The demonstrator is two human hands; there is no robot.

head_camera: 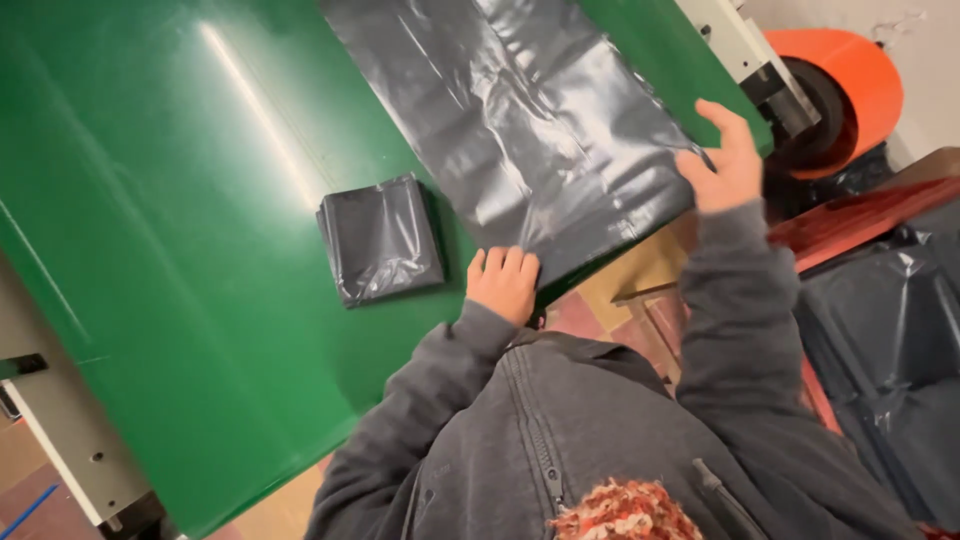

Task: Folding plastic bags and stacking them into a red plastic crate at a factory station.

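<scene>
While the grey plastic bag (520, 120) lies flat on the green table (180, 250), the left hand (503, 283) pinches its near corner and the right hand (722, 160), fingers loosely spread, holds its right edge; folding it seems under way, which calls for keeping the edges aligned, beside the folded bag (380, 238) to the left.

A glossy, wrinkled grey plastic sheet (520, 120) lies spread flat on the green table (180, 250), overhanging its near edge.
</scene>
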